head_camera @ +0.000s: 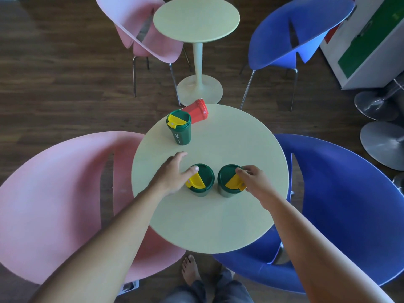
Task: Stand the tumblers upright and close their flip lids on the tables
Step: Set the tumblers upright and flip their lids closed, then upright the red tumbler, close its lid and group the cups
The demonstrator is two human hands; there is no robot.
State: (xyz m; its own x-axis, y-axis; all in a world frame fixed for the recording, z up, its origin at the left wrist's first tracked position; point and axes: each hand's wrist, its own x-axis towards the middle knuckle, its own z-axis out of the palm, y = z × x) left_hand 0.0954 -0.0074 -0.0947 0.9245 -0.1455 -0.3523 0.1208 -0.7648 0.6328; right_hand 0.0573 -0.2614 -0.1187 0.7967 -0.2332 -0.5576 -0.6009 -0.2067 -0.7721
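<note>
Both green plastic tumblers nearest me stand upright on the round pale table [218,226], my left hand [172,173] thumbing one yellow flip lid [195,182], right fingers [241,172] pinching the other [232,182] shut, while the red tumbler [196,111] lies toppled beyond.

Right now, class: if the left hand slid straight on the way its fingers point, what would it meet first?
Probably the upright green tumbler with the yellow flip lid at the far edge; the left hand has bare round table ahead until then.
</note>
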